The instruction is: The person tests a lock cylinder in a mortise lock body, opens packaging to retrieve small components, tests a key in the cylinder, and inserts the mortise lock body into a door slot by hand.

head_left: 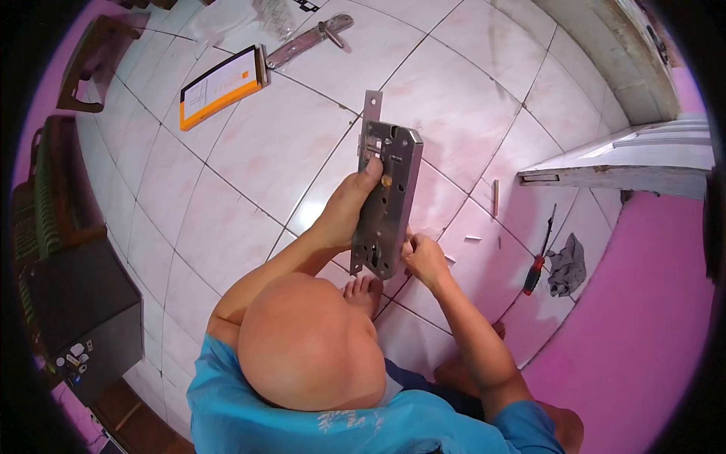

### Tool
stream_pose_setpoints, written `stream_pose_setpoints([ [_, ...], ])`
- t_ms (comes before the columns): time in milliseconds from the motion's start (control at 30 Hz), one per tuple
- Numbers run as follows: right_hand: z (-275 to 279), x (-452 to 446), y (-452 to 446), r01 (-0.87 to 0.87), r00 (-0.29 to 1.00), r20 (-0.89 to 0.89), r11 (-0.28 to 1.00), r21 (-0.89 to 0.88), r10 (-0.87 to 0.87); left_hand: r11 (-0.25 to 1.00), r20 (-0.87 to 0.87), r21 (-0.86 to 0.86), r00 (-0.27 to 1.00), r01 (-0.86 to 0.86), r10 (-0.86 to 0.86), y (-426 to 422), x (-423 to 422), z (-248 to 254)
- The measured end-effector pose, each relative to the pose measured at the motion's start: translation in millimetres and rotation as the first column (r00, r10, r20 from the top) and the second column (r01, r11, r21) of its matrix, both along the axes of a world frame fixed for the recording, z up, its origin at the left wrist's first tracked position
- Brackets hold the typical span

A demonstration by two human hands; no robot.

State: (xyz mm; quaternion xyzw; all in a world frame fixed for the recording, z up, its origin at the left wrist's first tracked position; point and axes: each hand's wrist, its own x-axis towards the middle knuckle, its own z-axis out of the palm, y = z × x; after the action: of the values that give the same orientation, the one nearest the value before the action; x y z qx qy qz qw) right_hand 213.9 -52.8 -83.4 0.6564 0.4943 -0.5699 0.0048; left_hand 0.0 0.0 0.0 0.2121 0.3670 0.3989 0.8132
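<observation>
Head view puts a bent knee (pixel 306 348) closest, bulging up in front of me and blocking a piece of the tiled floor (pixel 249 174); a bare foot (pixel 363 293) pokes out just past it. Above the floor, the left hand (pixel 349 206) grips a metal lock case (pixel 389 200) by its long side, thumb across the face, the case standing nearly upright. By its lower end the right hand (pixel 425 259) has its fingers curled; the case's edge crowds the fingertips, so I can't tell whether they pinch anything. Over toward the floor's right edge, along the pink wall (pixel 643 280), lie a red-and-black screwdriver (pixel 534 276) and, just beside it, a crumpled grey cloth (pixel 567 266). Between these and the case are a small metal piece (pixel 473 239) and a thin strip (pixel 496 198). A dark cabinet (pixel 79 299) takes up the floor's left edge. Farther out, a door (pixel 605 161) juts in from the right. Near the floor's far edge, an orange-and-white box (pixel 221 87) sits next to a handle plate (pixel 306 43), with clear plastic (pixel 227 19) beyond.
</observation>
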Motion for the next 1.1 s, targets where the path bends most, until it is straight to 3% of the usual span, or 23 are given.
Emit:
stream_pose_setpoints([
  [100,11,-3,0,-0.123,0.988,0.106,0.990,0.063,0.116,0.997,-0.103,0.056,0.993,-0.053,0.059,-1,5,17],
  [167,-6,-5,-4,-0.295,0.934,0.278,0.922,0.250,0.223,0.989,-0.328,0.140,0.940,-0.046,0.090,5,8,40],
  [367,22,8,15,-0.388,0.900,0.314,0.883,0.263,0.302,0.972,-0.312,0.232,0.949,0.029,0.046,26,21,85],
  [433,61,16,32,-0.007,0.991,-0.125,0.963,0.269,0.042,0.953,-0.299,0.303,0.949,-0.001,0.096,40,28,100],
  [467,100,16,42,0.186,0.930,-0.364,0.916,0.354,-0.048,0.934,-0.285,0.354,0.948,-0.035,0.144,49,32,109],
  [500,154,21,57,0.227,0.881,-0.471,0.917,0.328,-0.049,0.930,-0.281,0.366,0.951,-0.018,0.129,59,39,118],
  [533,173,30,69,0.286,0.780,-0.625,0.868,0.405,0.035,0.909,-0.242,0.412,0.953,-0.067,0.180,73,47,127],
  [567,211,37,80,0.339,0.647,-0.761,0.879,0.335,0.040,0.882,-0.196,0.456,0.954,-0.118,0.228,86,57,139],
  [633,275,52,96,0.271,0.741,-0.624,0.740,0.616,0.248,0.872,-0.135,0.466,0.962,-0.150,0.238,108,89,183],
  [667,297,61,102,0.278,0.752,-0.602,0.701,0.657,0.267,0.858,-0.013,0.496,0.987,-0.133,0.160,121,103,202],
  [700,319,71,104,0.320,0.744,-0.625,0.695,0.643,0.236,0.854,0.096,0.509,0.993,-0.111,0.072,130,117,221],
  [833,382,101,104,0.475,0.673,-0.709,0.611,0.633,0.212,0.782,0.206,0.608,0.978,-0.137,0.012,146,175,294],
  [867,396,107,98,0.400,0.830,-0.526,0.459,0.793,0.186,0.759,0.203,0.610,0.971,-0.226,0.126,146,192,309],
  [967,420,117,89,0.559,0.804,-0.594,0.318,0.766,0.017,0.798,0.261,0.540,0.954,-0.268,0.144,134,228,339],
  [1000,417,124,89,0.392,0.920,-0.392,0.085,0.916,-0.010,0.792,0.293,0.550,0.949,-0.266,0.115,118,236,349],
  [1033,417,128,85,0.398,0.917,-0.397,0.091,0.913,-0.023,0.800,0.286,0.543,0.952,-0.255,0.109,110,241,352],
  [1100,413,134,77,0.164,0.976,-0.180,-0.125,0.978,-0.120,0.890,0.497,0.383,0.867,-0.249,0.029,96,249,348],
])
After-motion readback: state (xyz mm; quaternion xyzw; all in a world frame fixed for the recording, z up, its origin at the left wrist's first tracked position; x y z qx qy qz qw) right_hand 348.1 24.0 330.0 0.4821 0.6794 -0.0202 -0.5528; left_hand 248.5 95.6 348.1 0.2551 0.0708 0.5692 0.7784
